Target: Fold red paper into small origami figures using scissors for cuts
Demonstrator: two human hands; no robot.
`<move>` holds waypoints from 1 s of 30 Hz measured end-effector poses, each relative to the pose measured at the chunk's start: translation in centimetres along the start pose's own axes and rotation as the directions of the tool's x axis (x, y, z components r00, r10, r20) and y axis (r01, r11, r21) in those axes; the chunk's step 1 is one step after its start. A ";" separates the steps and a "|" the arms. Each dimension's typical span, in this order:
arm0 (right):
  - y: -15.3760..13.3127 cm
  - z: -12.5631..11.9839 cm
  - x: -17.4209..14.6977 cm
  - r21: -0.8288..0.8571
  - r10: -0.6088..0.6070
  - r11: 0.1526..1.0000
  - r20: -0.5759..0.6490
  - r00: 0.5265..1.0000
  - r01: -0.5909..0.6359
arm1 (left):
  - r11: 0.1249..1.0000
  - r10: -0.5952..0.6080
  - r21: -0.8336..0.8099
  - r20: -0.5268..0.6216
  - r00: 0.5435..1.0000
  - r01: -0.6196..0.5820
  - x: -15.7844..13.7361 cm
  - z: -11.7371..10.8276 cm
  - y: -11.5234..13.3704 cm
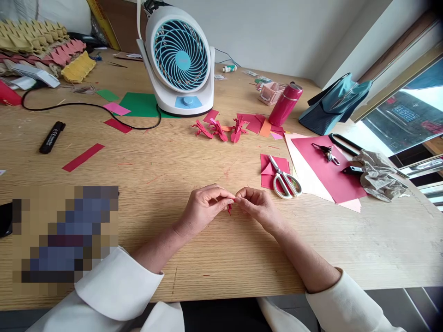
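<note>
"What is nearest?"
"Just above the counter (162, 212), the left hand (204, 203) and right hand (259, 208) meet, each pinching a tiny red paper (229, 209) between thumb and finger."

"Why so delicately?"
"Probably because it is so small; a pinch from both sides would steady it without crushing it."

"How does it look?"
"Bright red and narrow, with a crinkled end dangling below the pinch. The rest is hidden."

"And beyond?"
"Scissors (286, 180) lie on red squares (267, 181) to the right, likely for easy reach. Farther off, three folded red figures (220, 132) sit in a row, perhaps kept out of the way, before a fan (183, 60)."
</note>
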State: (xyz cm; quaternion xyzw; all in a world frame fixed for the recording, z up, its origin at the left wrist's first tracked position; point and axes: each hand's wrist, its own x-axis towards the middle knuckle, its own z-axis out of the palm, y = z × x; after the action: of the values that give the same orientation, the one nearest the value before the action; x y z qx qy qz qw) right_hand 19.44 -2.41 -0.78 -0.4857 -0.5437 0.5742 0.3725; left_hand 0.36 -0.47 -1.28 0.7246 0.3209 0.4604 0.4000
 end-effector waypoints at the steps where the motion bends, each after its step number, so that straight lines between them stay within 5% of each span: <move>1: 0.0 0.0 0.0 -0.002 0.004 1.000 0.003 1.000 -0.004 | 1.000 0.005 0.006 0.003 1.000 -0.005 0.0 0.0 0.0; 30: -0.2 0.1 0.0 0.078 0.078 0.994 0.054 0.996 -0.082 | 0.950 0.094 0.295 0.057 0.994 -0.106 -0.2 -0.1 0.5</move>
State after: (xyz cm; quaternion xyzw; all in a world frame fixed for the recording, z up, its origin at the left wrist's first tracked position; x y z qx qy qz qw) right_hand 19.31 -2.42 -0.56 -0.4769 -0.5097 0.6222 0.3546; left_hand 0.21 -0.88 -0.87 0.8013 0.3410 0.4112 0.2693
